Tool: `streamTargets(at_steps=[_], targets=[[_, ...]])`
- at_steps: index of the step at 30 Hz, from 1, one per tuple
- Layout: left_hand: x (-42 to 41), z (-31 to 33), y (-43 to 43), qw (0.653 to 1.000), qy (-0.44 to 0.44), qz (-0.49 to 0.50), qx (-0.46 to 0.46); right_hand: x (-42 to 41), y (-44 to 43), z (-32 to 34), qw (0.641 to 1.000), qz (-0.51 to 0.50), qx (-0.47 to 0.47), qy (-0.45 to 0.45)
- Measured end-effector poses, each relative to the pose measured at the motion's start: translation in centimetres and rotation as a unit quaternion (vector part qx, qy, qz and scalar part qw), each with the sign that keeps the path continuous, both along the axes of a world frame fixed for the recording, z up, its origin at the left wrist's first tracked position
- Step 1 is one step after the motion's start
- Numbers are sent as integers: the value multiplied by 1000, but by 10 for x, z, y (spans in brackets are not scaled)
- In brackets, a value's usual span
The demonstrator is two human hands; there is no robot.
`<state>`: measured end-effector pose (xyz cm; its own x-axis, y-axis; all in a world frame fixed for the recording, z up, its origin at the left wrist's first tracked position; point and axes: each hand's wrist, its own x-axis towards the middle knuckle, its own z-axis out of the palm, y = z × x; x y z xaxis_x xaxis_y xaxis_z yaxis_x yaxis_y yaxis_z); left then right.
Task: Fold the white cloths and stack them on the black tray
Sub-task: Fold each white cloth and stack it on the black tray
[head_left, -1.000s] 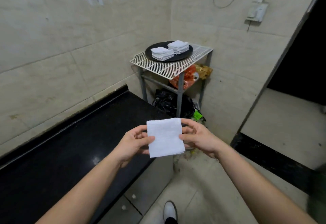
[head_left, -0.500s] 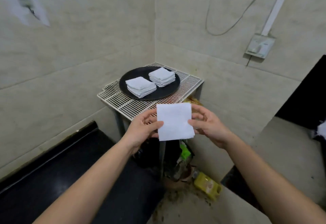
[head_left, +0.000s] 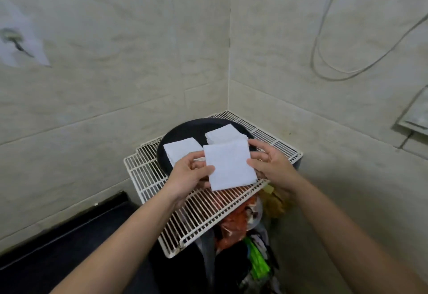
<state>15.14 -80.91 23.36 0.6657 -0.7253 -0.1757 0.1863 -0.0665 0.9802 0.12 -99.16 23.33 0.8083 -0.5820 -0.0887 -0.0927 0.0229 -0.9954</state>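
My left hand (head_left: 188,175) and right hand (head_left: 271,166) pinch the folded white near-square cloth (head_left: 229,165) by its side edges, above the near rim of the round black tray (head_left: 185,129). Its longer axis points away from me, and open white wire rack (head_left: 208,212) lies beneath.

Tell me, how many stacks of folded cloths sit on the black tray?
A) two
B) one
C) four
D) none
A: two stacks lie side by side on the tray, a left stack and a right stack. The cloth pinched by the left hand and right hand is not yet set down.
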Motion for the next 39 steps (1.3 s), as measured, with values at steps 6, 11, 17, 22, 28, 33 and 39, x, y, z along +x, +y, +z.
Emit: streamTargets(at_steps=[6,11,17,22,28,33,39], targets=[[26,7,-59,988,14,150,26,70,-78,-4,997,73,2,31],[60,8,-64,963,19,263,48,132,-87,6,987,140,-3,77],[89,-1,-42,941,23,330,71,181,-57,0,973,205,-32,96],[106,-16,-29,939,18,333,89,196,-35,-9,974,181,-71,117],[112,-34,-26,942,-20,309,133,201,-28,-9,962,169,-152,153],[109,-38,-27,937,-90,287,178,199,-25,-8,949,166,-202,174],[99,-41,-25,928,-129,276,213,194,-19,-16,938,159,-242,191]])
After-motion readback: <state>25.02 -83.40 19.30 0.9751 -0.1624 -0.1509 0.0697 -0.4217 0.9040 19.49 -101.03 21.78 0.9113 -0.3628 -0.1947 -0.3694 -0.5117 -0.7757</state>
